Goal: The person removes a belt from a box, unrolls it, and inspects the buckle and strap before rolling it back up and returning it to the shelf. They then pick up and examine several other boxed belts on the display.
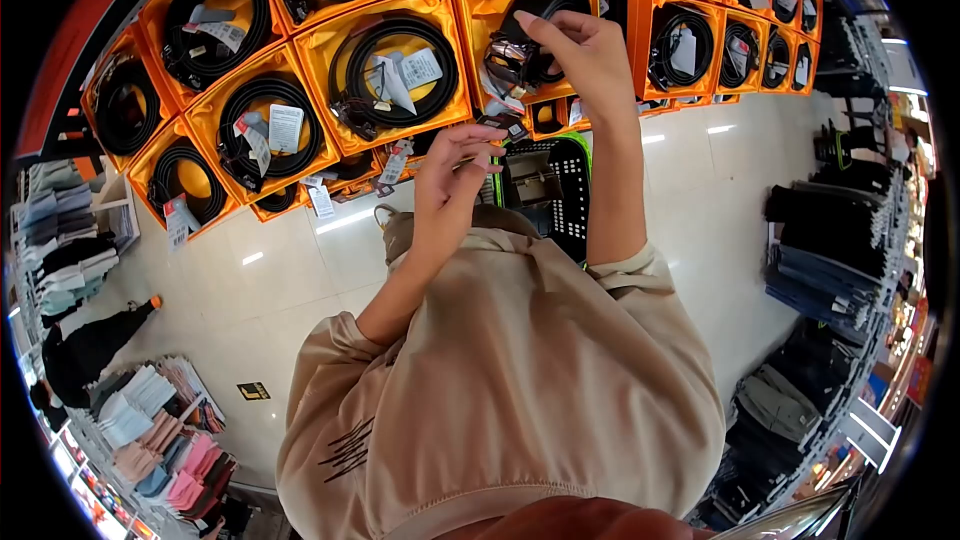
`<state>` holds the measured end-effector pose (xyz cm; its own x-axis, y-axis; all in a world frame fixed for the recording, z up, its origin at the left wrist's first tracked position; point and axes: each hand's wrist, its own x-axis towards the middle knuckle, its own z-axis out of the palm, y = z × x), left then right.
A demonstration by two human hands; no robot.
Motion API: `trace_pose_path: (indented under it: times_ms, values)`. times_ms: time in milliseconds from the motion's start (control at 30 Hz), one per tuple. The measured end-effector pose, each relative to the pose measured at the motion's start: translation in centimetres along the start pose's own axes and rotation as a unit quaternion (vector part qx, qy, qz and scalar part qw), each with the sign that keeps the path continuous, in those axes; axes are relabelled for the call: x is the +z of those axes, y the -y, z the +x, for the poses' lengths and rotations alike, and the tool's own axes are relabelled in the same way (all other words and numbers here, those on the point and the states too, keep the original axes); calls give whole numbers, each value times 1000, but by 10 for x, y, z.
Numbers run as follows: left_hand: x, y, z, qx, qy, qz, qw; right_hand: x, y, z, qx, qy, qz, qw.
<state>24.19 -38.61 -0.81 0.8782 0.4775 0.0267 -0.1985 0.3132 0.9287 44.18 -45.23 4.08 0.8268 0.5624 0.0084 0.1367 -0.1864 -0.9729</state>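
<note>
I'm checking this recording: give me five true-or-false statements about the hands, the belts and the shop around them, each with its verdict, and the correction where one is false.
1. The right hand is at a black belt in an orange box. True.
2. The left hand is lifting a coiled belt. False: it is raised below the boxes, with no belt in it.
3. A white tag lies with a belt in a neighbouring box. True.
4. The floor is dark carpet. False: it is pale tile.
5. The person's top is bright red. False: it is beige.
</note>
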Motion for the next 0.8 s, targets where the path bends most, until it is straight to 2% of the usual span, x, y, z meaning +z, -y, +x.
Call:
trace_pose_path:
  times_ms: [167, 333, 667, 800]
  values:
    - [3, 7, 1, -6, 3, 8, 1000, -13, 5, -5, 29, -22, 166, 986]
    - [2, 12, 3, -17, 1, 6, 1000, -25, -4, -2, 66, -31, 335, 939]
    - [5, 12, 7, -34, 7, -7, 999, -27, 0, -5, 115, -66, 422, 897]
    - [7, 6, 8, -46, 13, 21, 999, -27, -4, -3, 103, -63, 445, 887]
